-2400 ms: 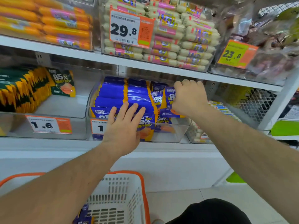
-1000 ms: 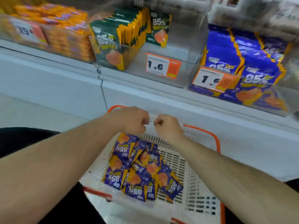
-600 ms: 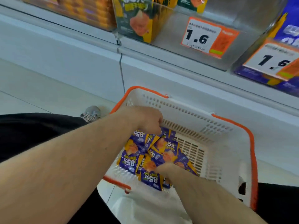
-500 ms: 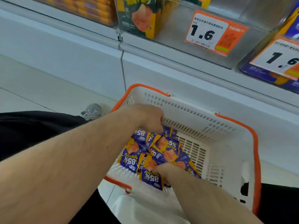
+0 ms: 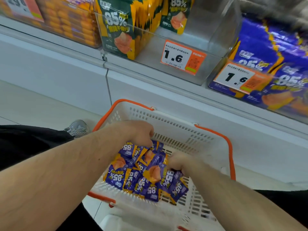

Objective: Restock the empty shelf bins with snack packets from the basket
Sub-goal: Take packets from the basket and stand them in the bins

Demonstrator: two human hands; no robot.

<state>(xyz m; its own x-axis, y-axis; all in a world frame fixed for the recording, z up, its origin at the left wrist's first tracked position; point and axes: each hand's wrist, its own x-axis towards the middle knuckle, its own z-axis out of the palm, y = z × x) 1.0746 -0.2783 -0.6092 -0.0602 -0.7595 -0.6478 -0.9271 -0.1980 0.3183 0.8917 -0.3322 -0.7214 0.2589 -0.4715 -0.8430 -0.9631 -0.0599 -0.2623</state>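
1. On the far left, well away from both hands, I saw a bin of orange packets on the shelf. I judged it had no part in this step.

2. Next to it stood the clear bin with the green packets. They filled only its left side, and the right part looked bare behind the price tag.

3. My left hand was at the far left edge of the pile of purple snack packets inside the white basket. Its fingers were curled down over the top packets, so I judged it was gripping some of them, but the fingertips were hidden.

4. The pile lay between my two hands, on the basket floor, below the shelf.

5. My right hand was at the right side of the pile, blurred, with fingers curled into the packets. It seemed to grasp a few, though I could not count them.

6. I judged the step in hand was gathering a handful from the basket. The next move called for closing both grips firmly, lifting together, and carrying the packets up.

7. Above and to the right of my right hand was the bin of matching purple packets, already quite full. Which bin should receive them I could not say surely.
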